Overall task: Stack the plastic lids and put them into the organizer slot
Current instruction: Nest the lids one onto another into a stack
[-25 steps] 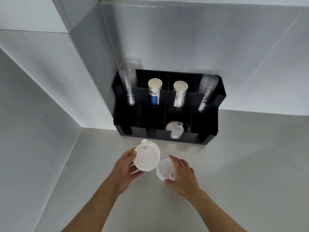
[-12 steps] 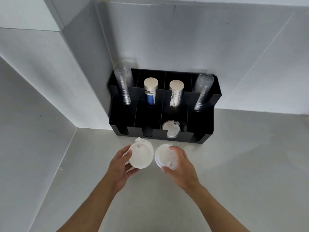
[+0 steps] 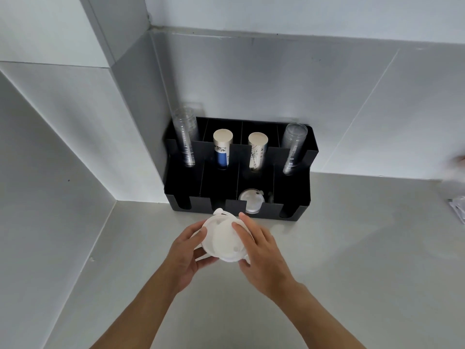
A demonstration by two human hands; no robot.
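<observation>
Both of my hands hold a small stack of white plastic lids (image 3: 222,239) just above the counter, in front of the black organizer (image 3: 297,197). My left hand (image 3: 187,255) grips the stack's left edge and underside. My right hand (image 3: 261,253) presses on its right side, fingers over the top. A lid tab sticks out at the far edge. Other white lids (image 3: 250,204) lie in the organizer's front slot, second from the right.
The organizer stands against the back wall in a corner. Its rear slots hold clear cup stacks (image 3: 186,137) (image 3: 293,147) and two paper cup stacks (image 3: 222,149) (image 3: 257,151). Blurred white items (image 3: 456,207) sit at the counter's right edge.
The two lids, held apart a second ago with one in each hand, have come together into one stack between both hands.
</observation>
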